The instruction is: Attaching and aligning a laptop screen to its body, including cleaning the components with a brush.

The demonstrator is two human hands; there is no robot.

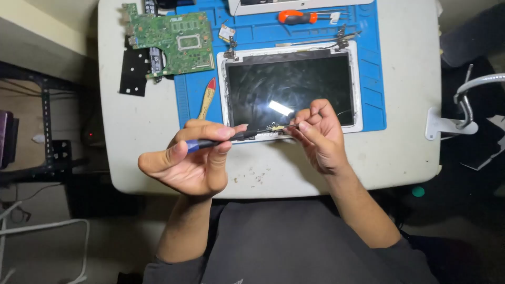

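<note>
The left hand (192, 160) is gripping a slim screwdriver (231, 138) by its blue-and-black handle, thumb and fingers closed round it, with the shaft running right toward the near edge of the screen panel (289, 89). The right hand (318, 134) is pinching a small gold-coloured part (276, 128) just at the tip, fingers closed on it above the panel's near rim. The part is looking tiny, light and easy to drop or bend, so a fingertip pinch at its edges seems the safest hold. The panel, lying on a blue mat (371, 63) on the white worktop (405, 152), is probably thin, glassy and fragile, best taken by its frame. A green circuit board (173, 39) is lying far left, an orange-handled tool (297, 17) at the far side.
</note>
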